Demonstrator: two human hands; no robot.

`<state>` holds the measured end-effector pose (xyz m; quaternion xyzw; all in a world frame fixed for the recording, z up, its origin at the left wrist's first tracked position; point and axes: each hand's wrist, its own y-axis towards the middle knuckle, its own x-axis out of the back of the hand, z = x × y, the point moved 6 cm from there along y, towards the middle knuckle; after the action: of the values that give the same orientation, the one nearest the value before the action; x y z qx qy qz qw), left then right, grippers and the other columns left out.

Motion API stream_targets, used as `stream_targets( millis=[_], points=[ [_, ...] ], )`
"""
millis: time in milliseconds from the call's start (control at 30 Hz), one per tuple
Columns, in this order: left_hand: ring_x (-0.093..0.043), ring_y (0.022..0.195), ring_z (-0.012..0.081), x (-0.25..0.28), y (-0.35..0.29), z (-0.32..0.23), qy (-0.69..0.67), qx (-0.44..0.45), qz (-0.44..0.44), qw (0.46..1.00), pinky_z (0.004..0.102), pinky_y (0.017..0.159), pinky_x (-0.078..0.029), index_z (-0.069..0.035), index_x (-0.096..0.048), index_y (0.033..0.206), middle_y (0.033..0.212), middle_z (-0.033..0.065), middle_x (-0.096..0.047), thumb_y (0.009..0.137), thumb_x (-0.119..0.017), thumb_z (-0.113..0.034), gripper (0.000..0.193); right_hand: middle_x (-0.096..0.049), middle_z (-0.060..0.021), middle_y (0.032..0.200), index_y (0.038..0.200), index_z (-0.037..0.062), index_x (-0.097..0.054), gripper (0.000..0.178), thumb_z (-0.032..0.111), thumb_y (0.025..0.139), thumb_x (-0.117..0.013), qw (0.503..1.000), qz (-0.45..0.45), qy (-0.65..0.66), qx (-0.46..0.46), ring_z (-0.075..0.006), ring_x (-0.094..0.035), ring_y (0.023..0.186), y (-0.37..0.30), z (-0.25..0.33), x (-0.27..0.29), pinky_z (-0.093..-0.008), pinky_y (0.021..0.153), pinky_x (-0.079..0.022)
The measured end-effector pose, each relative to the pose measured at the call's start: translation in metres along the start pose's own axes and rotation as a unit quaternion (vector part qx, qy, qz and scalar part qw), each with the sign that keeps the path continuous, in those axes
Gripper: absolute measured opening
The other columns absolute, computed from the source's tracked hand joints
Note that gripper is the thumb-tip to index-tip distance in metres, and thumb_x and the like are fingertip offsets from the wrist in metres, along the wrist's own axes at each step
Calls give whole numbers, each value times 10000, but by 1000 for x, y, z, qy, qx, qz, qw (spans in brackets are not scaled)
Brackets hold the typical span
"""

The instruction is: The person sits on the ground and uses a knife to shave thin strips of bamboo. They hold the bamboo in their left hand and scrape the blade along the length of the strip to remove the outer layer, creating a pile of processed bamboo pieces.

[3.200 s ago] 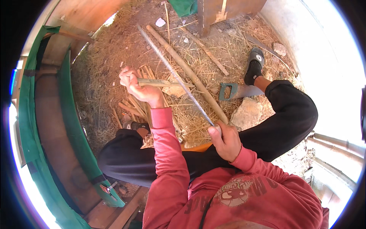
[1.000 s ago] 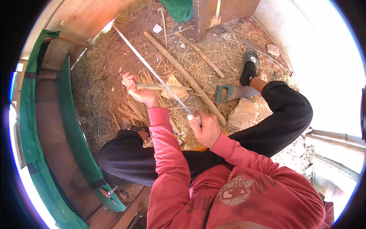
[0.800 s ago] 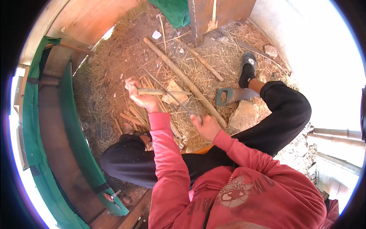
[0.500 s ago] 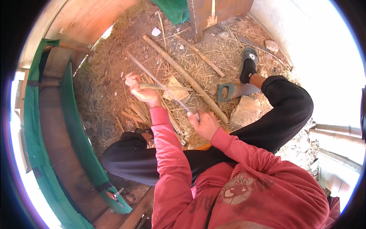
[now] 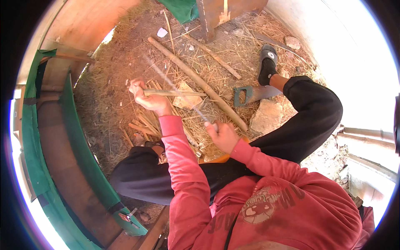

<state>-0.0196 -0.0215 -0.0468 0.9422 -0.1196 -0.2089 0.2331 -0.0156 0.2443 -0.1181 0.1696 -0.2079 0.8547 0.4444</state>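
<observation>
My left hand (image 5: pixel 146 98) is closed around one end of a split bamboo strip (image 5: pixel 183 93), which points to the right over a pale yellowish block (image 5: pixel 186 100). In my right hand (image 5: pixel 225 138), just in front of my lap, is the handle of a long thin-bladed knife (image 5: pixel 166 78). Its blade slants away to the far left and crosses the strip in view; motion blurs it, so I cannot tell whether the two touch. Several split bamboo pieces (image 5: pixel 146 124) lie on the ground below my left hand.
A long bamboo pole (image 5: pixel 196 77) lies diagonally beyond my hands. A handsaw (image 5: pixel 241 96) and a large stone (image 5: pixel 266 117) are near my right leg. A green-edged wooden frame (image 5: pixel 79 166) stands at the left, and a wooden board (image 5: pixel 214 16) at the far side.
The whole view has shifted slightly, moving the ground things up and left. Both hands keep their grips, and the blade is blurred in both frames.
</observation>
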Motion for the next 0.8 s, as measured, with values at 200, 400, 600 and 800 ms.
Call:
stream_targets(
  millis=[200, 400, 600, 800],
  points=[
    [-333, 591, 136, 6, 1, -3, -44, 15, -22, 999, 299, 579, -262, -126, -317, 698, 651, 28, -347, 819, -437, -327, 264, -596, -294, 629, 806, -84, -648, 607, 492, 955, -525, 993, 62, -17, -99, -443, -643, 652, 17, -40, -8, -509, 635, -497],
    [-317, 576, 126, 7, 0, 0, -38, 40, -37, 998, 279, 553, -240, -126, -301, 701, 638, 26, -328, 813, -424, -316, 253, -604, -277, 638, 800, -71, -654, 608, 500, 959, -515, 995, 29, 88, 43, -444, -644, 650, 0, 27, 22, -507, 604, -494],
    [-323, 564, 134, 6, 1, -4, -11, 46, -95, 994, 286, 528, -259, -120, -306, 686, 649, 28, -331, 813, -416, -265, 221, -603, -276, 651, 879, -69, -644, 591, 498, 970, -504, 994, 77, -84, 2, -449, -633, 644, 15, -40, -21, -510, 581, -478],
    [-356, 563, 138, 6, -9, -13, 83, 18, -145, 986, 283, 526, -280, -103, -342, 675, 656, 37, -339, 805, -425, -233, 202, -569, -224, 590, 712, -56, -593, 599, 464, 994, -498, 998, 28, 58, -11, -404, -592, 565, 2, 9, 22, -482, 570, -448]
  ],
)
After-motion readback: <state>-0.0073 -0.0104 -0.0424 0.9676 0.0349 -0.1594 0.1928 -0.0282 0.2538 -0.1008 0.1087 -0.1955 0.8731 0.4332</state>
